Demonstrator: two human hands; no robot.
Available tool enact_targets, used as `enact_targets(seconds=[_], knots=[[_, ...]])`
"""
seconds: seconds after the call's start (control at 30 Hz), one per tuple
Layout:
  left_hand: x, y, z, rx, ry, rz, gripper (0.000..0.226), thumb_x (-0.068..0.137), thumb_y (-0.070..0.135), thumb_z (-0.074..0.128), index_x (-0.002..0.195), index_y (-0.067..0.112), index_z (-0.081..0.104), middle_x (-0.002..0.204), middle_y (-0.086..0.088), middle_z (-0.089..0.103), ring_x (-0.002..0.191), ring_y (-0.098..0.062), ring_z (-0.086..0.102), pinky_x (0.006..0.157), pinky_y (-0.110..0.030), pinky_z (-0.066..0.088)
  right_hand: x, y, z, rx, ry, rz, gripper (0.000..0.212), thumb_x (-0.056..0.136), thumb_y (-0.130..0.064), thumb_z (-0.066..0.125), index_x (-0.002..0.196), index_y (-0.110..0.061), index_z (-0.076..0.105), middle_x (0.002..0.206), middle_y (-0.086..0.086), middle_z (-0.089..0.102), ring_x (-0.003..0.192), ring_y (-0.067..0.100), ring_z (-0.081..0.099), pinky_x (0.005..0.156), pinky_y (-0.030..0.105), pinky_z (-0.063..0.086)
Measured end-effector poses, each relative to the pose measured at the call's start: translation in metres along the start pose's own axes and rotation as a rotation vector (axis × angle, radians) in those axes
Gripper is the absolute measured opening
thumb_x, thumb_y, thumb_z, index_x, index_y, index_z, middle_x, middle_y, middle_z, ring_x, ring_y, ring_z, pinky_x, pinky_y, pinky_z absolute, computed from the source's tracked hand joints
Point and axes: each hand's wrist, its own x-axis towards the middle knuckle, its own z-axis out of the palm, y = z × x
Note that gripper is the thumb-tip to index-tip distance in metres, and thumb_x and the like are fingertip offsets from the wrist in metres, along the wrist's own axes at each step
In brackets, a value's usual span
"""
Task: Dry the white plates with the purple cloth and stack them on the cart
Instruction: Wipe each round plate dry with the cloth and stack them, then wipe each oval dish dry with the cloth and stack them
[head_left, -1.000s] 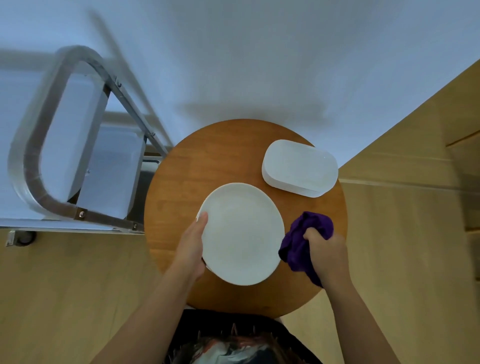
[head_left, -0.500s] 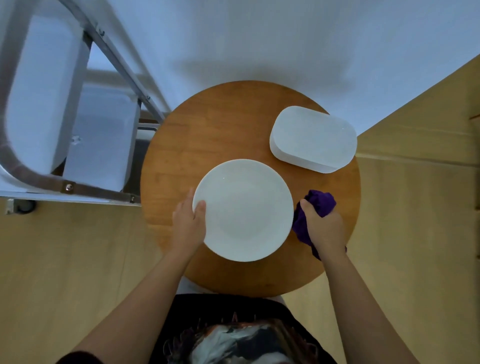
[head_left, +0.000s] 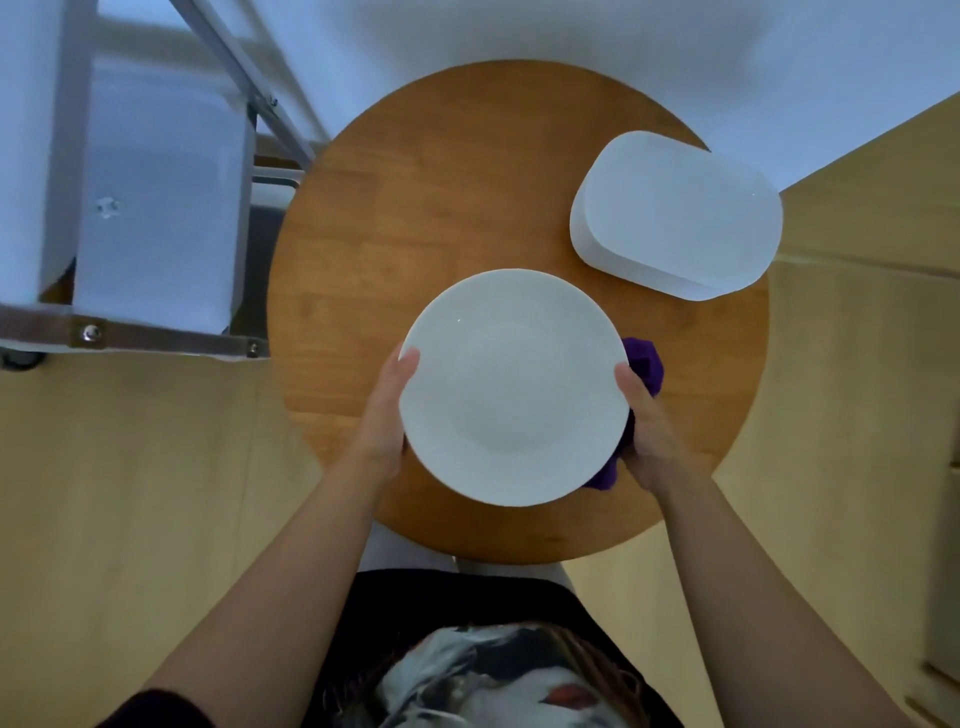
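Because the plate (head_left: 511, 387) is stiff, glazed and breakable, opposite rim holds suit it: left hand (head_left: 387, 410) grips one side, right hand (head_left: 649, 431) the other, fingers clamped on the cloth (head_left: 644, 364).

Both hands forward, left hand (head_left: 385, 410) and right hand (head_left: 655, 441) curled, gripping.

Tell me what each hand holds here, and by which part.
The left hand grips the round white plate at its left rim. The right hand grips the plate's right rim with the purple cloth bunched in its fingers.
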Motion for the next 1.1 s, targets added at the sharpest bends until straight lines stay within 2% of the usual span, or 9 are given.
enact_targets(seconds=[0.07,0.13,0.2,0.37,0.63,0.8,0.87,0.97,1.1], knots=[[0.003,-0.002,-0.001,-0.08,-0.006,-0.028,0.066,0.081,0.051,0.054,0.136,0.016,0.047,0.131,-0.013,0.058,0.118,-0.033,0.057,0.096,-0.054,0.047,0.001,-0.001,-0.001,0.045,-0.038,0.01,0.034,0.076,-0.049,0.061,0.1,-0.026,0.067,0.102,-0.002,0.072,0.101,0.02,0.065,0.091,0.043,0.048],[0.005,-0.005,-0.003,-0.138,-0.009,-0.053,0.07,0.077,0.051,0.057,0.137,0.015,0.047,0.131,-0.014,0.057,0.119,-0.034,0.055,0.096,-0.055,0.047,0.003,0.0,-0.001,0.068,-0.076,-0.009,0.044,0.058,-0.057,0.076,0.092,-0.03,0.072,0.102,-0.001,0.072,0.096,0.018,0.067,0.088,0.043,0.05],[0.009,-0.007,-0.005,-0.147,-0.013,-0.069,0.069,0.076,0.049,0.057,0.136,0.016,0.048,0.13,-0.012,0.059,0.117,-0.032,0.057,0.093,-0.051,0.05,0.008,0.003,-0.001,0.086,-0.109,-0.029,0.057,0.038,-0.06,0.084,0.088,-0.034,0.074,0.099,-0.002,0.073,0.091,0.016,0.069,0.078,0.039,0.054],[0.018,-0.005,-0.014,-0.159,-0.003,-0.076,0.061,0.079,0.044,0.05,0.135,0.019,0.049,0.125,-0.008,0.062,0.109,-0.025,0.063,0.076,-0.035,0.058,0.012,0.005,0.008,0.144,-0.152,-0.052,0.053,0.035,-0.06,0.084,0.083,-0.039,0.074,0.094,-0.006,0.073,0.086,0.014,0.07,0.067,0.032,0.056],[0.048,0.051,-0.037,-0.069,0.018,-0.039,0.03,0.098,0.036,0.036,0.118,0.029,0.057,0.103,0.007,0.071,0.096,-0.017,0.068,0.07,-0.032,0.056,0.037,-0.019,0.054,0.193,-0.077,-0.026,0.034,0.071,-0.031,0.069,0.103,-0.022,0.063,0.095,-0.002,0.074,0.086,0.015,0.07,0.071,0.032,0.056],[0.079,0.092,-0.048,-0.032,0.068,-0.036,0.021,0.098,0.039,0.038,0.099,0.037,0.06,0.094,0.011,0.07,0.094,-0.016,0.065,0.074,-0.035,0.053,0.062,-0.051,0.092,0.204,-0.049,-0.039,0.043,0.071,-0.043,0.057,0.108,-0.021,0.063,0.104,0.0,0.072,0.091,0.015,0.07,0.077,0.033,0.052],[0.09,0.108,-0.05,-0.024,0.081,-0.034,0.019,0.098,0.041,0.039,0.101,0.037,0.058,0.1,0.009,0.068,0.099,-0.018,0.062,0.08,-0.037,0.052,0.071,-0.063,0.105,0.202,-0.035,-0.048,0.044,0.074,-0.044,0.057,0.111,-0.02,0.062,0.107,0.001,0.071,0.094,0.016,0.069,0.077,0.033,0.052],[0.106,0.131,-0.055,-0.024,0.089,-0.023,0.025,0.097,0.042,0.04,0.116,0.032,0.055,0.113,0.004,0.064,0.107,-0.021,0.059,0.089,-0.042,0.05,0.083,-0.078,0.12,0.198,-0.019,-0.063,0.024,0.09,-0.039,0.052,0.104,-0.023,0.063,0.098,-0.003,0.073,0.087,0.012,0.07,0.075,0.03,0.052],[0.118,0.146,-0.057,-0.033,0.106,-0.036,0.035,0.097,0.042,0.041,0.128,0.028,0.049,0.113,0.002,0.062,0.103,-0.022,0.058,0.084,-0.041,0.05,0.092,-0.088,0.134,0.198,0.001,-0.067,0.024,0.093,-0.043,0.049,0.099,-0.025,0.063,0.088,-0.007,0.075,0.079,0.008,0.071,0.069,0.028,0.052]])
